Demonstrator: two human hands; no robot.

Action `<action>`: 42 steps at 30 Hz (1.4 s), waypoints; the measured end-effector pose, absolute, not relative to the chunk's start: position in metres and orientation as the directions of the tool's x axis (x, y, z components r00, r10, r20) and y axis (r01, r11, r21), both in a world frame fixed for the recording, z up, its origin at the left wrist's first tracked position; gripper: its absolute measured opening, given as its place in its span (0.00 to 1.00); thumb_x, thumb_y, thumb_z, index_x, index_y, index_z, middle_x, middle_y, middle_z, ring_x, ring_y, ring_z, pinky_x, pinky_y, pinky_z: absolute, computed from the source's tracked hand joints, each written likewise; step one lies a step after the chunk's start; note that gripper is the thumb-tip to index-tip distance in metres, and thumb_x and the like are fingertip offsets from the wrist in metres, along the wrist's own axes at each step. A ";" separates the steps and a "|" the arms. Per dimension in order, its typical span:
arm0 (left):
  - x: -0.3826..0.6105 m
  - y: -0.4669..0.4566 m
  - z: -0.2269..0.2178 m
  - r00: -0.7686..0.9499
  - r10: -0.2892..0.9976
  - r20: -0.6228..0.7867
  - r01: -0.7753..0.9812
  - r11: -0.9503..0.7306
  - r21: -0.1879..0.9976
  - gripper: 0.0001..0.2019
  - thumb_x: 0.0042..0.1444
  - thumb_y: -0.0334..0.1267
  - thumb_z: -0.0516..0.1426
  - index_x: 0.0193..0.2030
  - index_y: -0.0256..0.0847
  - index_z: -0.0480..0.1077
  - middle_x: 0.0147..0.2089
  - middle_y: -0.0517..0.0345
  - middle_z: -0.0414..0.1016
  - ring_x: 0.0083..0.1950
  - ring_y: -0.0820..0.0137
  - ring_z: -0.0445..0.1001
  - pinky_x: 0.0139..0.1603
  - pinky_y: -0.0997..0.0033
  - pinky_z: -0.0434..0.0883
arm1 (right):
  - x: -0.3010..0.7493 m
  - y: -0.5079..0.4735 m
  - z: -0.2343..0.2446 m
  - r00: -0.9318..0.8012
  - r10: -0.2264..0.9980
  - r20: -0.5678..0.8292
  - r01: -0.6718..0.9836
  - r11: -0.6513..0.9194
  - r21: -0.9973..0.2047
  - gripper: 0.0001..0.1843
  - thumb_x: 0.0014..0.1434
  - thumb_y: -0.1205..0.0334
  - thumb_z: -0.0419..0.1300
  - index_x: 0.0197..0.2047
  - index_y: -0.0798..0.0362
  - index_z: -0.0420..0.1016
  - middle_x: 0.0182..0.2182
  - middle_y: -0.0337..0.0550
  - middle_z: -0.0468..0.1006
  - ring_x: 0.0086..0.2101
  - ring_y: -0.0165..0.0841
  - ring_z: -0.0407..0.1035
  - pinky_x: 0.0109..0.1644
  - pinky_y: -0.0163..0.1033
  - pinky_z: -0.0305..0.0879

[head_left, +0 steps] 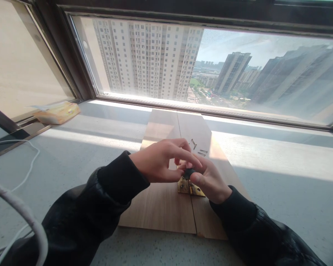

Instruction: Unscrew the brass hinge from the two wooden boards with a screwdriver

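Note:
Two pale wooden boards (158, 207) lie side by side with a narrow seam between them. A brass-coloured hinge (184, 186) with dark stains lies across that seam, partly hidden under my hands. Just above it, my right hand (212, 183) closes thumb and fingers on a short black handle (189, 173), whose lower end I cannot see. My left hand (166, 160) meets it from the other side. Its thumb and bent fingers press together beside the handle, and its index finger reaches over it; what they pinch is hidden. Beyond my hands, several loose screws (193, 144) lie on the boards.
The boards rest on a speckled pale windowsill (280, 159) before a large window (155, 62). A yellow tissue pack (58, 113) stands at the far left, close to a dark flat device (16, 142). A white cable (30, 170) and a thicker pale tube (24, 210) curve at the left.

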State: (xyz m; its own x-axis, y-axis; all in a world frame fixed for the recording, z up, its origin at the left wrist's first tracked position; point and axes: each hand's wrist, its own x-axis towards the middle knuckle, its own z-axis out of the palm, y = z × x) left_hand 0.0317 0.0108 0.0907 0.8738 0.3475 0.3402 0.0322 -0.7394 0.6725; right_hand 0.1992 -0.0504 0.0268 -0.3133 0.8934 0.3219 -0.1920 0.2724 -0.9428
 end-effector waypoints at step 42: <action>0.020 0.025 -0.010 0.615 0.682 0.397 0.450 -0.716 0.534 0.26 0.56 0.49 0.50 0.14 0.36 0.51 0.17 0.66 0.43 0.20 0.80 0.47 0.22 0.76 0.48 | 0.212 -0.077 0.096 -0.433 0.885 0.171 0.813 0.466 -0.350 0.12 0.61 0.58 0.52 0.42 0.50 0.74 0.29 0.41 0.76 0.30 0.30 0.68 0.33 0.34 0.58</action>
State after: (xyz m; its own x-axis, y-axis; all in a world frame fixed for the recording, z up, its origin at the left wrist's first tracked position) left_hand 0.0197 0.0247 -0.0095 0.6148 0.6818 0.3966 0.4498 -0.7161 0.5338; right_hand 0.2121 -0.0775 0.0963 -0.4333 0.8849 0.1708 0.8129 0.4656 -0.3499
